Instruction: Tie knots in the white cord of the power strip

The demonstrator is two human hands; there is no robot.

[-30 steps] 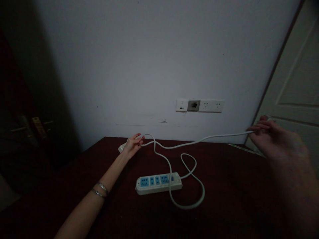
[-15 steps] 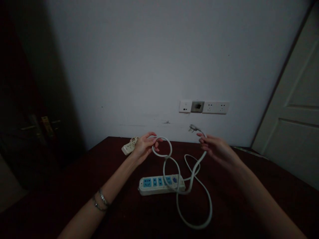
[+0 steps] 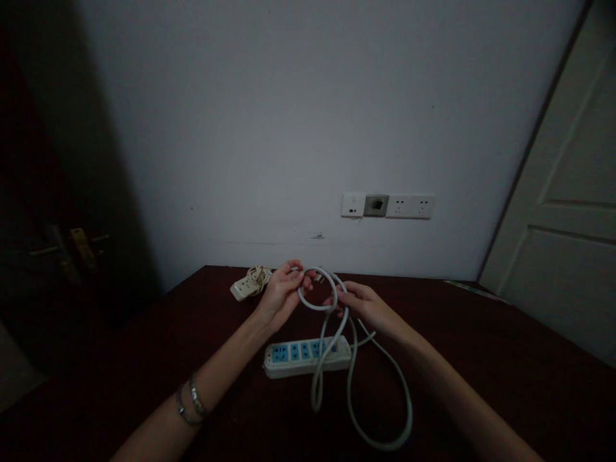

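A white power strip point(image 3: 308, 367) with blue sockets lies on the dark red table. Its white cord point(image 3: 409, 410) rises in loops from the tabletop to both hands. My left hand point(image 3: 283, 292) pinches a round loop of the cord between thumb and fingers. Close on its right, my right hand point(image 3: 363, 303) grips the cord near its plug end, by the loop's right side. The plug point(image 3: 319, 278) shows only partly, behind the loop and between the hands. Loose cord hangs below the hands and curves across the table to the right.
A smaller cream power strip point(image 3: 244, 288) with its cord bundled lies at the table's back left. Wall sockets and switch plates point(image 3: 410, 206) are on the wall behind. A white door point(image 3: 572, 244) stands right; a dark door handle area point(image 3: 81, 247) is left.
My right hand has moved left with the plug end, bringing it to the loop in my left hand. The hanging cord has shifted left; my left hand stays nearly in place.
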